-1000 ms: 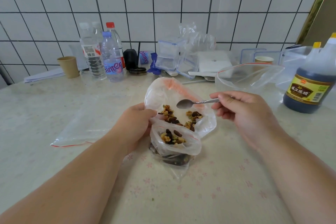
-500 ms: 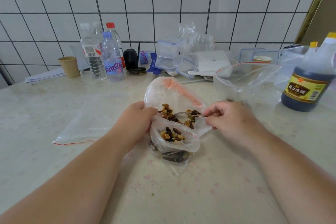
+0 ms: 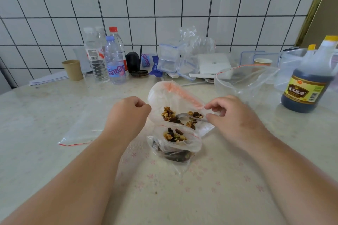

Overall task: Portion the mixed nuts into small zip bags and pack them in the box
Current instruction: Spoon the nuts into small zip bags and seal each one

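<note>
Now my left hand (image 3: 128, 113) pinches big nut bag (image 3: 172, 97) rim; my right hand (image 3: 232, 115) pinches opposite rim. Spoon (image 3: 184, 115) lies inside. Small zip bag (image 3: 178, 139) in front, on table (image 3: 54, 151).

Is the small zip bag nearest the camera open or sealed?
Open. The small bag's red-striped mouth gapes wide, with nuts visible through the opening; neither hand touches it.

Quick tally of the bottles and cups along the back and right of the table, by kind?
Clear plastic water bottles: 4
Dark vinegar bottles: 2
Paper cups: 2
Total: 8
</note>
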The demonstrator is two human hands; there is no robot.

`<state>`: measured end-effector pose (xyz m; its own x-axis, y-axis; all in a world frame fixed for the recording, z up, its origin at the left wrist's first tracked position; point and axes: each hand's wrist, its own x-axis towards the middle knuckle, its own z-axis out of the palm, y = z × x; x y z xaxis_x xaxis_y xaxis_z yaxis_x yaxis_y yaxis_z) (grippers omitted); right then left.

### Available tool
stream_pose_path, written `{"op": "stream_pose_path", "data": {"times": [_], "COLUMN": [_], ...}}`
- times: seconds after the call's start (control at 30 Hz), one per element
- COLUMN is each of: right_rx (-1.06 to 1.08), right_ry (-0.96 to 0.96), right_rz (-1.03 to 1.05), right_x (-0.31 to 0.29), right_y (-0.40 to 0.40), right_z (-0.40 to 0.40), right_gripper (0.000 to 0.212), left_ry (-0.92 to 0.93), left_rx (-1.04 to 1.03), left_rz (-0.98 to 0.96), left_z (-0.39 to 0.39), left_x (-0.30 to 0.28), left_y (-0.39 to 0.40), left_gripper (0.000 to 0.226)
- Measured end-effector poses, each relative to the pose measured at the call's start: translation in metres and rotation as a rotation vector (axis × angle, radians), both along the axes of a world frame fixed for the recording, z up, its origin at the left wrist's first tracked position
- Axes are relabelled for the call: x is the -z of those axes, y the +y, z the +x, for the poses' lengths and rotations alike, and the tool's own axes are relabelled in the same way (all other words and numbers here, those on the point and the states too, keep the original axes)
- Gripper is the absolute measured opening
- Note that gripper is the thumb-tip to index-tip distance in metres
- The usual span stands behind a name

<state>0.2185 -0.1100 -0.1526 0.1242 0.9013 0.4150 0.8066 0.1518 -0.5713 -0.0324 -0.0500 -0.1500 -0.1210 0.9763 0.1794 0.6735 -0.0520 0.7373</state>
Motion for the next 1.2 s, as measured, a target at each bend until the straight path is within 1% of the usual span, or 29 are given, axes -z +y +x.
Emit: {"op": "stream_pose_path", "data": {"times": [0.07,0.1,0.17,0.23,0.33,0.37,0.4,0.47,0.53,0.63,0.67,0.73,0.8,0.9,0.97,1.0,1.03,1.07,1.13,1.17,1.2], "right_rx": [-0.04,-0.07,-0.105,-0.114,-0.133,-0.144,-0.16,-0.195,-0.232,-0.256,-0.255,-0.259,-0.271,-0.311,-0.359,-0.382,-0.393,-0.399,-0.394,-0.379,-0.363], "right_ry": [0.052,0.07,0.061,0.023,0.084,0.107,0.128,0.181,0.27,0.382,0.423,0.56,0.75,0.982,1.101,1.152,1.19,1.213,1.205,1.196,1.185], "right_rz": [0.032,0.008,-0.116,-0.287,-0.449,-0.504,-0.562,-0.643,-0.668,-0.673,-0.666,-0.639,-0.609,-0.581,-0.587,-0.594,-0.598,-0.594,-0.565,-0.55,-0.538], "right_x": [-0.004,-0.005,-0.005,-0.007,-0.011,-0.013,-0.013,-0.013,-0.012,-0.01,-0.009,-0.009,-0.011,-0.015,-0.017,-0.018,-0.018,-0.018,-0.016,-0.014,-0.013], "right_y": [-0.005,-0.007,-0.012,-0.015,-0.017,-0.018,-0.019,-0.022,-0.021,-0.019,-0.018,-0.016,-0.015,-0.012,-0.011,-0.011,-0.011,-0.011,-0.011,-0.011,-0.01], "right_z": [-0.005,-0.008,-0.014,-0.018,-0.02,-0.021,-0.022,-0.023,-0.024,-0.024,-0.024,-0.022,-0.02,-0.018,-0.015,-0.014,-0.013,-0.012,-0.013,-0.014,-0.015], "right_gripper": [0.014,0.014,0.019,0.027,0.042,0.046,0.047,0.044,0.035,0.025,0.023,0.02,0.017,0.014,0.012,0.018,0.023,0.024,0.013,0.008,0.008], "left_ry": [0.021,0.034,0.085,0.118,0.2,0.205,0.183,0.116,0.052,-0.029,-0.065,-0.192,-0.339,-0.548,-0.693,-0.756,-0.802,-0.832,-0.854,-0.856,-0.857], "left_rx": [-0.025,-0.025,0.019,0.088,0.181,0.201,0.22,0.246,0.257,0.299,0.313,0.308,0.273,0.274,0.348,0.384,0.412,0.434,0.484,0.512,0.533], "left_rz": [-0.007,-0.018,-0.091,-0.202,-0.297,-0.316,-0.333,-0.36,-0.38,-0.381,-0.376,-0.354,-0.334,-0.37,-0.431,-0.468,-0.507,-0.542,-0.598,-0.62,-0.636], "left_z": [-0.001,-0.001,0.001,0.005,0.01,0.012,0.012,0.014,0.014,0.014,0.015,0.014,0.014,0.012,0.011,0.01,0.008,0.007,0.006,0.007,0.007], "left_x": [-0.002,-0.002,-0.005,-0.006,-0.004,-0.004,-0.004,-0.005,-0.008,-0.012,-0.013,-0.015,-0.015,-0.013,-0.014,-0.014,-0.014,-0.014,-0.013,-0.012,-0.01], "left_y": [0.0,0.0,0.0,-0.003,-0.011,-0.013,-0.015,-0.015,-0.017,-0.02,-0.022,-0.022,-0.02,-0.017,-0.017,-0.017,-0.016,-0.016,-0.015,-0.016,-0.016], "left_gripper": [0.012,0.014,0.023,0.039,0.065,0.067,0.065,0.056,0.052,0.061,0.06,0.047,0.035,0.033,0.034,0.035,0.035,0.034,0.03,0.032,0.037]}}
